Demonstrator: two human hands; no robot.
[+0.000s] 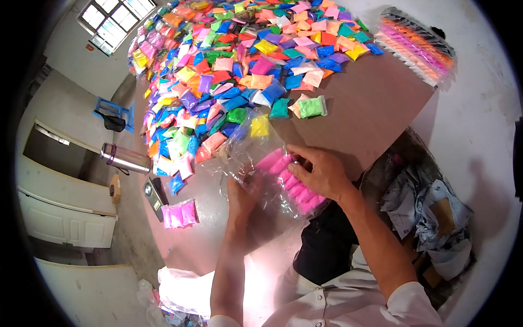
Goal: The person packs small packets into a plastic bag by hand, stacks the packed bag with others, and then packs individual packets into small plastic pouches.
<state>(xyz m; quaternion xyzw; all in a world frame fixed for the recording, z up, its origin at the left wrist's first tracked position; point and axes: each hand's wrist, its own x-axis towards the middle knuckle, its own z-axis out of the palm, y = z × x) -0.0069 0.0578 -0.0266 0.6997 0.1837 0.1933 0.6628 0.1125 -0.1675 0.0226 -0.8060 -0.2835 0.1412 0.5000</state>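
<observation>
A row of bright pink packets [297,188] lies partly inside a clear plastic bag [239,144] above the table's near edge. My right hand [321,173] is closed over the upper side of the pink row, thumb and fingers pressed on it. At the bag's other side, my left hand [243,193] grips the clear film, its fingertips partly hidden behind the plastic. Just beyond the bag sits a yellow packet [260,126]. Apart from both hands, a short strip of pink-violet packets [179,215] lies at the table's left edge.
A big heap of coloured packets [229,71] covers the table's far and left parts. Stacked bagged packets [417,46] stand at the far right corner. A steel flask [126,158] and a dark device [154,197] are at left. Crumpled paper [430,212] fills a box at right.
</observation>
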